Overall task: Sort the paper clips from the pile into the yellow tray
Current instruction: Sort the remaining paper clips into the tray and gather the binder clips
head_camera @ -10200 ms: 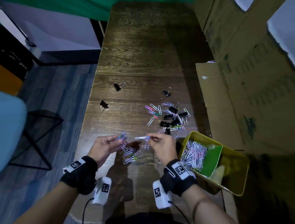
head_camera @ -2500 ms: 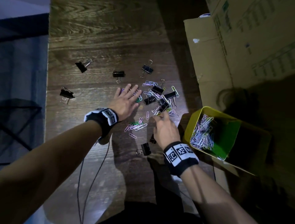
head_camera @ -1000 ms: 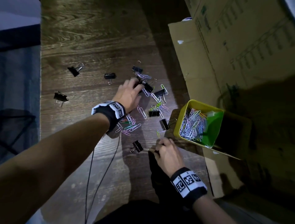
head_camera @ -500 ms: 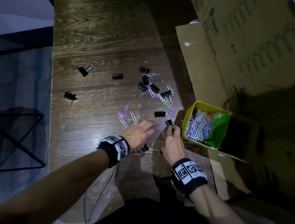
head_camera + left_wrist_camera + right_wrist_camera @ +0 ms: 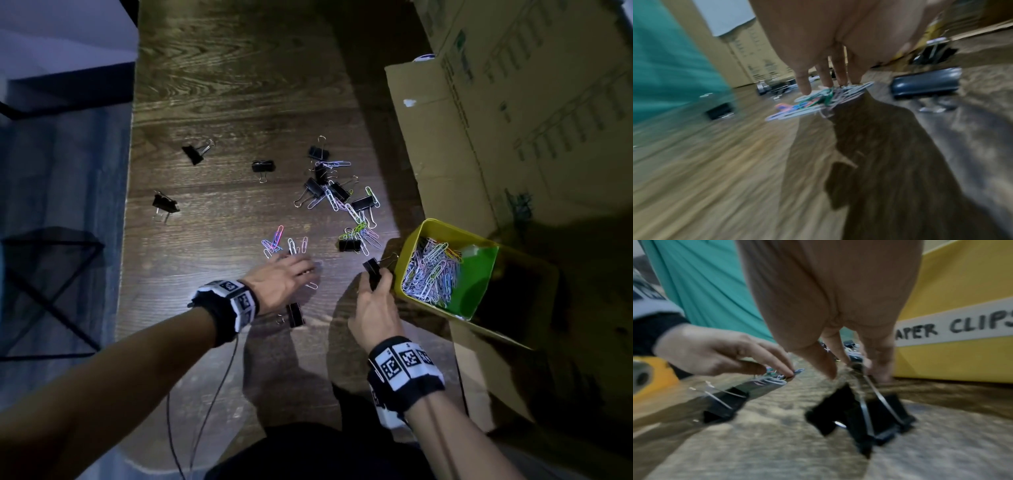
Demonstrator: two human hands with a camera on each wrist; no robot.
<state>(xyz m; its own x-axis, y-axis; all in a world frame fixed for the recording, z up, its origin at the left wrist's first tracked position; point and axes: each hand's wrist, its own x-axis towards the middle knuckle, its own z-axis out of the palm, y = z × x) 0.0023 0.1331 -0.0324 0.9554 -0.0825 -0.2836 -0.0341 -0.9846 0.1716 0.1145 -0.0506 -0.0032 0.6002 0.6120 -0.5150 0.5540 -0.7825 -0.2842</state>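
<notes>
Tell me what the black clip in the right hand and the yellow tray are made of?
The black binder clip looks like painted metal with shiny bare wire handles, which glint silver. The yellow tray looks like smooth plastic or painted tin; its even, slightly glossy wall leaves that open.

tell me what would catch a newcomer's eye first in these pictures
The yellow tray at the table's right edge, heaped with pale paper clips, stands out most. Beside it, the right hand pinches a black binder clip by its wire handles. The left hand lies flat on a loose bunch of coloured clips on the dark wooden table.
</notes>
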